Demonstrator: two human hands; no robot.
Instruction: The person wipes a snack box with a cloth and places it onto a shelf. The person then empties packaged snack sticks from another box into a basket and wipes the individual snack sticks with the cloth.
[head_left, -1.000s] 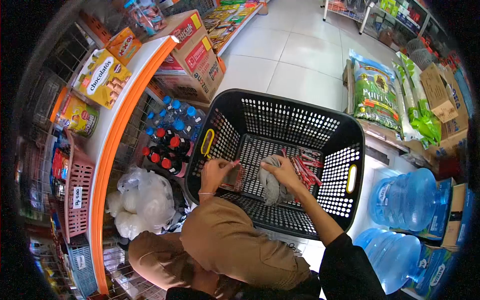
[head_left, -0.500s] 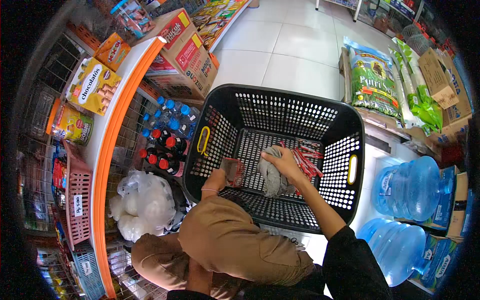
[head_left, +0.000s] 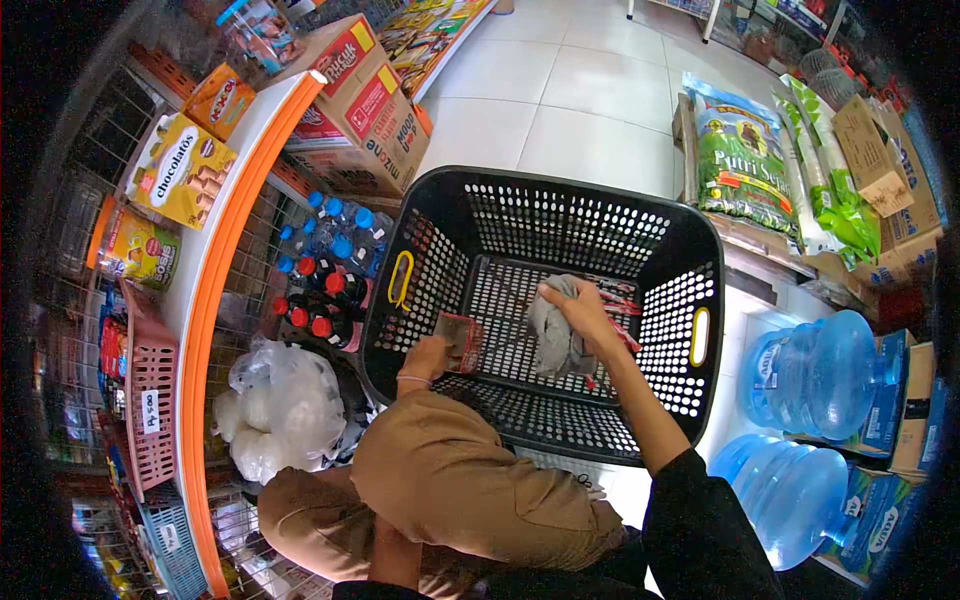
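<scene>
A large black perforated basket (head_left: 560, 192) stands in front of my knees. My right hand (head_left: 578, 308) grips a grey cloth (head_left: 556, 345) over the middle of the basket. Thin red packets (head_left: 622, 300) lie on the basket floor to the right, partly hidden behind my right hand. My left hand (head_left: 427, 358) is inside the basket's left side, beside a small clear container with red edges (head_left: 460, 342). The fingers of my left hand point down and away, and whether they touch the container cannot be made out.
An orange-edged shelf (head_left: 235, 210) with snack boxes runs along the left. Beside the basket are bottles (head_left: 335, 285) and white plastic bags (head_left: 280, 405). Large blue water jugs (head_left: 805, 375) and a green rice sack (head_left: 740, 160) stand at the right. Cartons (head_left: 360, 130) are stacked behind.
My left hand has lowered from above the container to beside it. My right hand has moved slightly right and up with the cloth. The view has shifted a little.
</scene>
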